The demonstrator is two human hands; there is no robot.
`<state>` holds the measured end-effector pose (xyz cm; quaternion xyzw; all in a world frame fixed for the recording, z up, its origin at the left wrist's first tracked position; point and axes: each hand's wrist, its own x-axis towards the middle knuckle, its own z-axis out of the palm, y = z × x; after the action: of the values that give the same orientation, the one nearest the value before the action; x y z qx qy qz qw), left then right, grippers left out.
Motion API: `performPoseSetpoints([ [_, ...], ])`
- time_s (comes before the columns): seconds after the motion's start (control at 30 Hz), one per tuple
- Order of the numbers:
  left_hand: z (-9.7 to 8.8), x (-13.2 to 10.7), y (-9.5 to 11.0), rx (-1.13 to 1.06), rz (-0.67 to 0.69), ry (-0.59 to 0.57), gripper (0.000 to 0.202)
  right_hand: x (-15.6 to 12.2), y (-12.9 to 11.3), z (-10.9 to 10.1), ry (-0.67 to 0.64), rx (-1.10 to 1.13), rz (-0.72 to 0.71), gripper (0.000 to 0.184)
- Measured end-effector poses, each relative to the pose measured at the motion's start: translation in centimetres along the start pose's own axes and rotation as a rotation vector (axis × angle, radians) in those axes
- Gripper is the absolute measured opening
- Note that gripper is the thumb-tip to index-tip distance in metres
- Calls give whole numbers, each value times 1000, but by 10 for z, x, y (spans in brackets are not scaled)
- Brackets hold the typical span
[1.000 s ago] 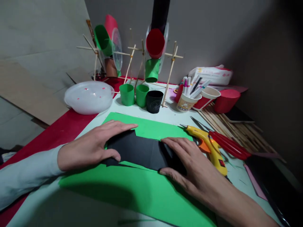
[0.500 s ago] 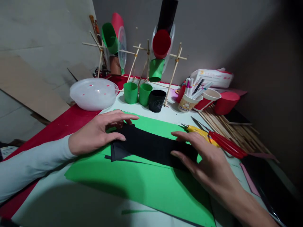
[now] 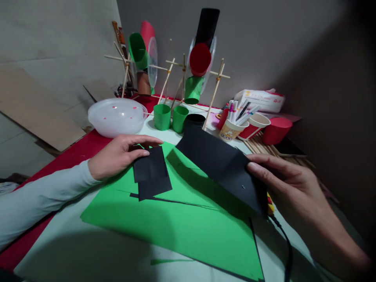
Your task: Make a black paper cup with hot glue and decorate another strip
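A long black paper strip [image 3: 219,156] is lifted at a slant over the green sheet [image 3: 164,231]. My right hand [image 3: 282,180] is closed on its right end, thumb on the near face and fingers behind. On the left, two small black paper pieces [image 3: 151,168] overlap near the far edge of the green sheet. My left hand [image 3: 117,156] is at the upper one, its thumb over the paper's edge and its index finger stretched beyond it. A thin black sliver [image 3: 182,201] lies across the green sheet.
Green paper cups [image 3: 162,117] and a black cup [image 3: 194,119] stand behind, below stick frames carrying coloured tubes [image 3: 200,58]. A plastic bowl [image 3: 116,117] sits at left. At right are a cup of markers [image 3: 232,129], a red cup [image 3: 276,131] and a black cable [image 3: 286,239].
My right hand has raised the long black strip and moved it right, uncovering the small black pieces. My left hand has shifted slightly, away from the strip.
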<state>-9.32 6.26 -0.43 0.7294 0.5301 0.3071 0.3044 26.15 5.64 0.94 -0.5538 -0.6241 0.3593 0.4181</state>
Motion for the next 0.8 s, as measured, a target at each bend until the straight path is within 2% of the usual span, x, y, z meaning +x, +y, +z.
performPoseSetpoints([
  [0.13,-2,1,-3,204,72,11,35,-1,-2,3,-104,-77,-64,22],
  [0.27,7,-4,-3,346,178,37,36,1,4,6,-163,-114,-59,28],
  [0.37,13,-11,7,314,250,83,35,1,7,10,-195,-83,-31,28],
  [0.43,16,-15,15,199,209,97,33,1,5,13,-238,-41,1,27],
  [0.57,23,-23,26,24,28,57,35,-1,-2,18,-311,-31,7,27],
  [0.7,32,-26,27,-75,-103,20,38,-2,-5,20,-337,-41,-1,33],
  [0.8,36,-26,26,-179,-160,25,30,-2,-3,20,-338,-74,-35,38],
])
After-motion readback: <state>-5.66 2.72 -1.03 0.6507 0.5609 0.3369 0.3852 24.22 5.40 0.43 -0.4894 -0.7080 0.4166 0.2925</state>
